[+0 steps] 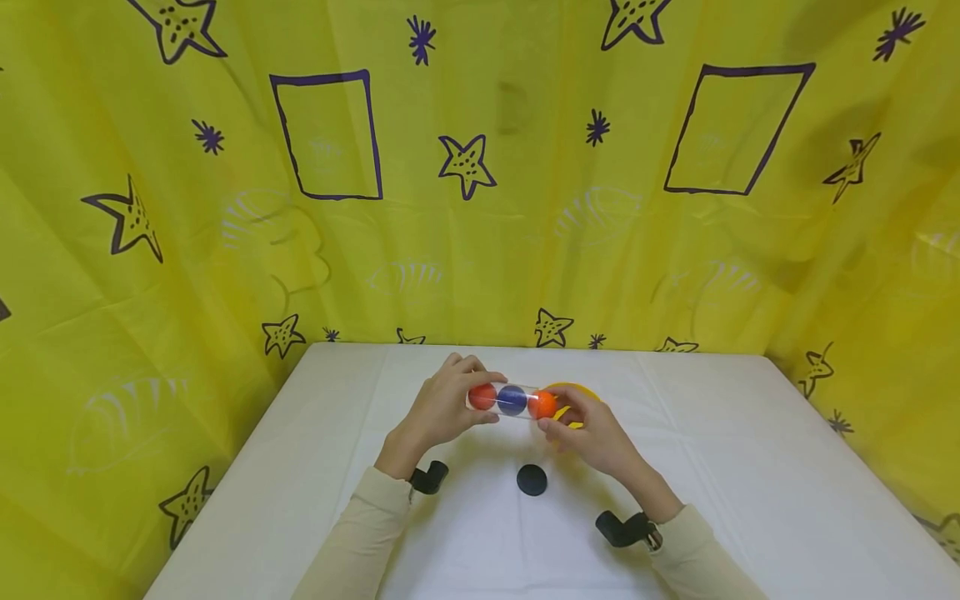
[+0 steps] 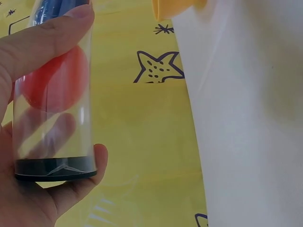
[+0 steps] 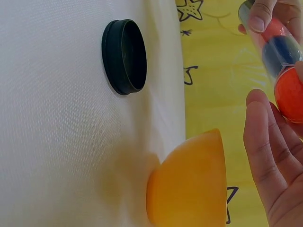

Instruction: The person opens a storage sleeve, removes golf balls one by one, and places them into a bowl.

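My left hand (image 1: 442,404) grips a clear plastic tube (image 2: 52,142) held sideways above the table, its black base cap (image 2: 54,168) showing in the left wrist view. Inside the tube are a red ball (image 1: 482,396) and a dark blue ball (image 1: 512,400). At the tube's uncapped right end an orange ball (image 1: 546,405) sits in the mouth, partly sticking out. The right hand (image 1: 596,433) pinches this orange ball between thumb and fingers. Below the hands a round black lid (image 1: 532,480) lies on the table.
A yellow bowl (image 3: 189,184) stands on the white-covered table (image 1: 300,500), partly behind the right hand in the head view. Yellow curtains (image 1: 420,233) with star drawings hang behind and beside the table. Each wrist wears a black camera mount (image 1: 622,529).
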`<act>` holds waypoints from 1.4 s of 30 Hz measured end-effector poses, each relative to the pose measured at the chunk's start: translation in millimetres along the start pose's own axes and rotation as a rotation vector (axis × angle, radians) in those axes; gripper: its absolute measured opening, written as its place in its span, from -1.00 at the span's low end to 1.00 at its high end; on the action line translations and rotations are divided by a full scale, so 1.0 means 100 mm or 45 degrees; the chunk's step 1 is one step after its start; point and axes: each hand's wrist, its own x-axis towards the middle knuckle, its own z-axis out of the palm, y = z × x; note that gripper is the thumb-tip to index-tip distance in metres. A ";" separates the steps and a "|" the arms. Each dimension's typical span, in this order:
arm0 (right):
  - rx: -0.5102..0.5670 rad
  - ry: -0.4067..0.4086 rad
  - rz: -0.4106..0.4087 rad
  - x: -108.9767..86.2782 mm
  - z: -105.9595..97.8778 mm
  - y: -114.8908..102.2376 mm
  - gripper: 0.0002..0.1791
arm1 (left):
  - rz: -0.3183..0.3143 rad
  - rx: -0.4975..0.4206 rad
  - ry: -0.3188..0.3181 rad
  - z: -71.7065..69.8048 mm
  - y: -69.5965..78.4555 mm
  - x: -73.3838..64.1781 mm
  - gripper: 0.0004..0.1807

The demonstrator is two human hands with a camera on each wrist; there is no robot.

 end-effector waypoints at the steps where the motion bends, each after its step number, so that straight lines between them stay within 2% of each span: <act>1: -0.003 0.006 -0.003 0.00 0.00 0.00 -0.48 | -0.001 -0.003 0.002 0.00 0.00 0.00 -0.47; 21: -0.055 0.077 -0.030 0.01 -0.04 0.00 -0.48 | -0.036 -0.047 0.011 0.03 -0.03 0.00 -0.47; 30: -0.146 0.160 -0.048 0.00 -0.07 0.02 -0.50 | -0.049 -0.087 -0.019 0.03 -0.03 0.00 -0.49; 42: -0.236 0.285 -0.059 0.01 -0.23 0.10 -0.53 | -0.067 -0.068 -0.027 0.01 -0.03 -0.01 -0.46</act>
